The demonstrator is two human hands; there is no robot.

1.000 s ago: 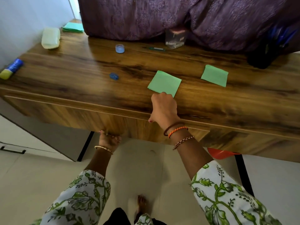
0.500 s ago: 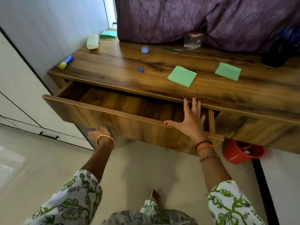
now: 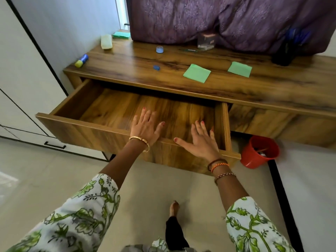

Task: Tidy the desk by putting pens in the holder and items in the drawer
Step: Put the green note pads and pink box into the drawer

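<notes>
Drawer (image 3: 101, 128) stands pulled out below the bench (image 3: 236, 91). Left hand (image 3: 145, 128) and right hand (image 3: 201, 140) are over its front edge, fingers spread flat, gripping nothing. Two green notes (image 3: 197, 73) lie on the bench; a green pen (image 3: 189, 50) lies near the dark holder (image 3: 283, 51) at the back right.

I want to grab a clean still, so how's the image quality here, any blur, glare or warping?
Head view: wide-angle warping bows the wooden desk top and open wooden drawer; the dark pen holder at top right is blurred; soft glare sheens the desk's left part; both hands look fairly sharp.
</notes>
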